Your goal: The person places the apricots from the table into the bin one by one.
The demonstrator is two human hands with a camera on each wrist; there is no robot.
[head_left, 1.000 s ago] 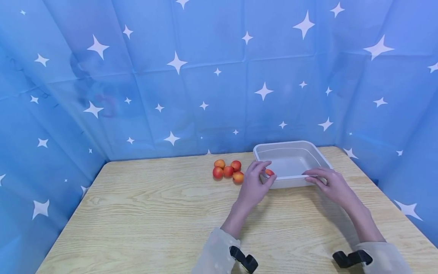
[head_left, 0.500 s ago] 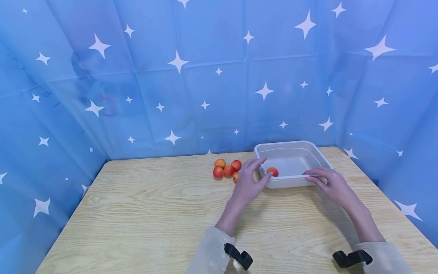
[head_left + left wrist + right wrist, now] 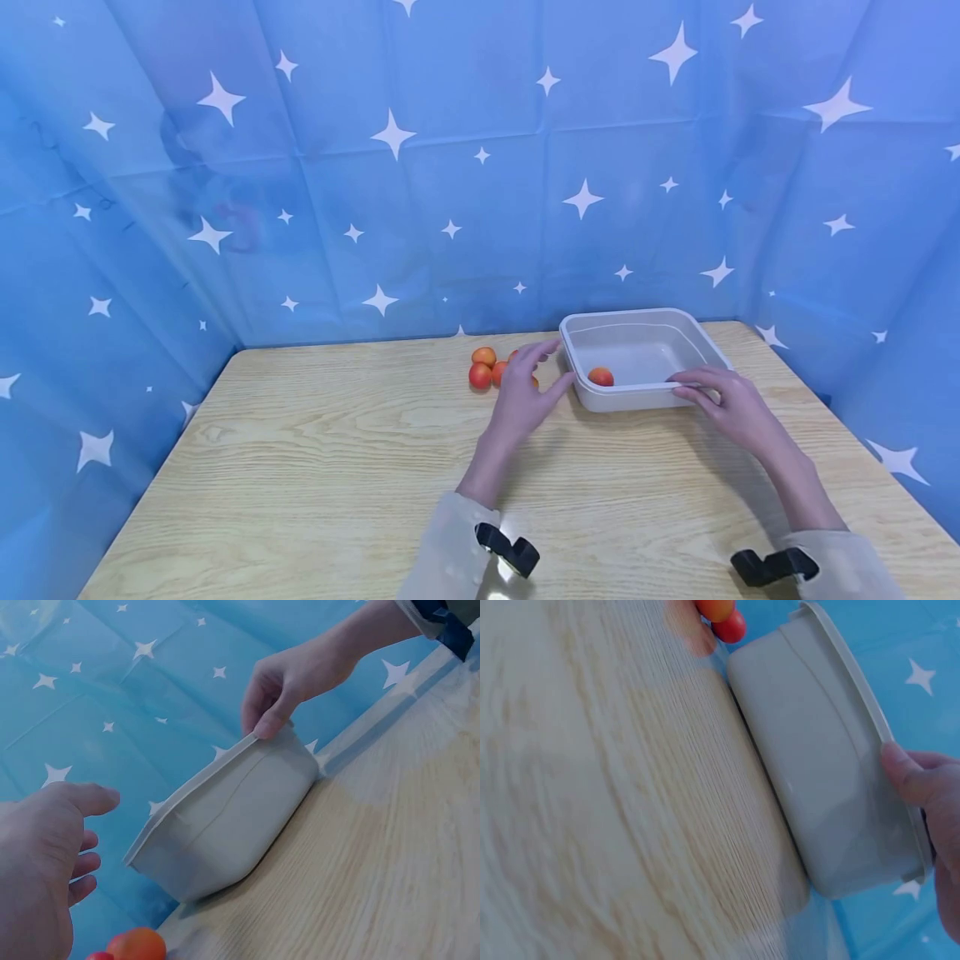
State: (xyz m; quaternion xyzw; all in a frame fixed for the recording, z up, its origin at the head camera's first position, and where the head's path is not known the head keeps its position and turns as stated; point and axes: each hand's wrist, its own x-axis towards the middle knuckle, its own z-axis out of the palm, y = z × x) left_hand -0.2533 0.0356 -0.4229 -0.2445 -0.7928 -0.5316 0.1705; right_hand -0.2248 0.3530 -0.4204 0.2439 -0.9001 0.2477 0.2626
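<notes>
A light grey plastic basin [image 3: 648,350] stands at the back right of the table, with one small round red-orange fruit [image 3: 601,377] in its near left corner. Its near rim is pinched between the thumb and fingers of my right hand [image 3: 727,407], as the right wrist view also shows with the thumb [image 3: 901,774] on the rim. Just left of the basin, my left hand [image 3: 517,404] hovers with thumb and fingers spread and holds nothing. Beyond and beside it lie several more red-orange fruits [image 3: 480,376], partly hidden by that hand. Their exact kind is unclear.
The wooden table [image 3: 300,467] reaches toward me, its back edge meeting a blue curtain [image 3: 450,183] with white stars. That curtain also encloses the left and right sides. A black strap [image 3: 507,550] sits on each sleeve.
My left hand has let go of a fruit inside the basin and moved left, away from it, toward the loose fruits. The right hand keeps its hold on the rim.
</notes>
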